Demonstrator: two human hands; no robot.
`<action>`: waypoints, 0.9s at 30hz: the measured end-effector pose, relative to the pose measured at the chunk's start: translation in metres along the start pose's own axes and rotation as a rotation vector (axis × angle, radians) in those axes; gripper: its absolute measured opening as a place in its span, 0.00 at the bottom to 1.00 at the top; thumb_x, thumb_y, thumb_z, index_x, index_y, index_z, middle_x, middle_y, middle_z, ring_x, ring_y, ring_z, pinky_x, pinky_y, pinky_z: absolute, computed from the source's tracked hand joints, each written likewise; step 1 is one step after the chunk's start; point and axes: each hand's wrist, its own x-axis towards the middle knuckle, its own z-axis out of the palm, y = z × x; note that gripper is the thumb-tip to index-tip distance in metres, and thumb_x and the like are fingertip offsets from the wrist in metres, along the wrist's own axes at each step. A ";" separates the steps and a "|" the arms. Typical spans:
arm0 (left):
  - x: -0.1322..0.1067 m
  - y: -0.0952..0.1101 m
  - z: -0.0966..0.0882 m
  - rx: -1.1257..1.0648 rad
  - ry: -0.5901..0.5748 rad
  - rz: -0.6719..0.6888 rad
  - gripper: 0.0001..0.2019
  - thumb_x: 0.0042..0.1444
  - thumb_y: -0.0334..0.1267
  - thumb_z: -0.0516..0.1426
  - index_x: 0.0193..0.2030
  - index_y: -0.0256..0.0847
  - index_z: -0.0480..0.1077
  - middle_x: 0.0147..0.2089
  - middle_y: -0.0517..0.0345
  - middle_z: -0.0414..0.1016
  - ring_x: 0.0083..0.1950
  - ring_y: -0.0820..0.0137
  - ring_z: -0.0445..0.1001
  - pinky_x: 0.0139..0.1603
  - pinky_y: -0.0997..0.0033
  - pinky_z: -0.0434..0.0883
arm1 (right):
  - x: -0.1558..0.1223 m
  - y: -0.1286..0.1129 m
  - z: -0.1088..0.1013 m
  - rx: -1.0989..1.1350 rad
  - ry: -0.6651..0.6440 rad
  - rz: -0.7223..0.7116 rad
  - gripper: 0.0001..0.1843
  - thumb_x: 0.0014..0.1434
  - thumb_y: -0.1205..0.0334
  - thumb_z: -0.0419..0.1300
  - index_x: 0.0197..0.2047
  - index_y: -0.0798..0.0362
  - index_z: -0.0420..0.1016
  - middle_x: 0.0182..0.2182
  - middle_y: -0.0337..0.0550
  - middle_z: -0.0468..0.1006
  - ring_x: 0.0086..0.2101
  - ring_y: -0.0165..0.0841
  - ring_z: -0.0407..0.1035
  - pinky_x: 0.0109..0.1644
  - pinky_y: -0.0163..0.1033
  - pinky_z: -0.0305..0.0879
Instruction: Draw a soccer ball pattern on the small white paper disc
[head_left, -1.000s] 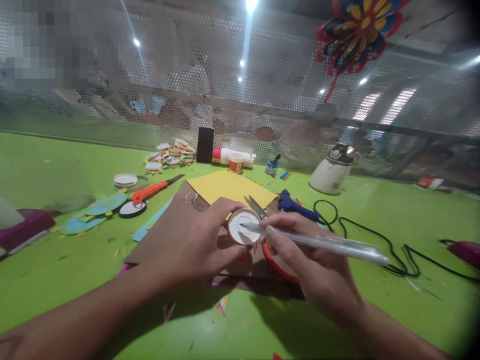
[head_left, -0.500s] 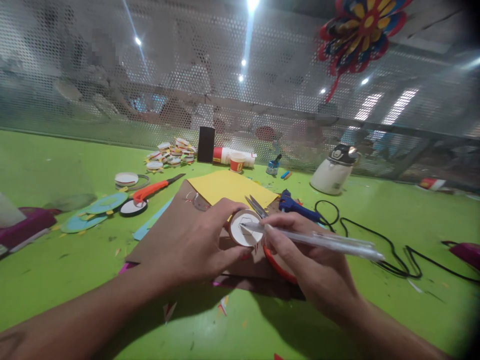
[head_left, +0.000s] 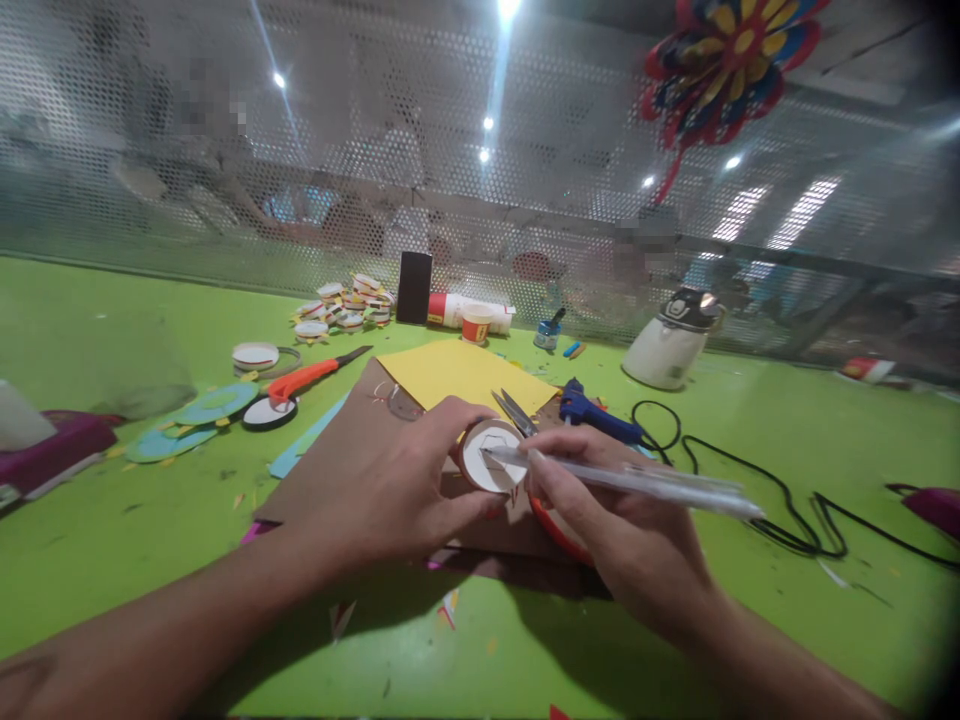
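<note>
Between the thumb and fingers of my left hand is a small round disc, white on its face with a brown rim. A pen-drawn outline with corners shows on the white face. My right hand grips a clear-barrelled pen, its tip touching the disc near the outline. Scissors with orange-red handles lie under and beside my right hand, partly hidden by it. Brown sheets and a yellow sheet lie beneath and behind the disc.
Orange-handled scissors, blue-green discs and a pile of small round pieces lie left. A phone, paper cup and ink bottle stand behind. Rightward are a blue glue gun, black cable and kettle.
The view has shifted very slightly. Both hands keep their grips, and the pen tip stays on the disc with barely any visible movement.
</note>
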 end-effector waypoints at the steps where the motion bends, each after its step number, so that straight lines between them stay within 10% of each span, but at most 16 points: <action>1: 0.000 0.000 0.000 -0.006 0.000 0.004 0.17 0.54 0.34 0.60 0.51 0.44 0.66 0.49 0.55 0.72 0.48 0.65 0.73 0.47 0.65 0.73 | 0.000 0.000 0.000 -0.010 0.006 -0.008 0.07 0.62 0.58 0.59 0.39 0.50 0.77 0.31 0.40 0.82 0.32 0.33 0.76 0.37 0.37 0.72; 27: 0.001 0.001 -0.002 0.015 -0.030 -0.033 0.15 0.55 0.38 0.60 0.50 0.45 0.68 0.48 0.58 0.73 0.47 0.66 0.73 0.47 0.64 0.72 | 0.000 0.001 0.001 0.011 0.010 0.017 0.07 0.62 0.59 0.59 0.38 0.51 0.77 0.29 0.40 0.82 0.27 0.31 0.76 0.31 0.34 0.73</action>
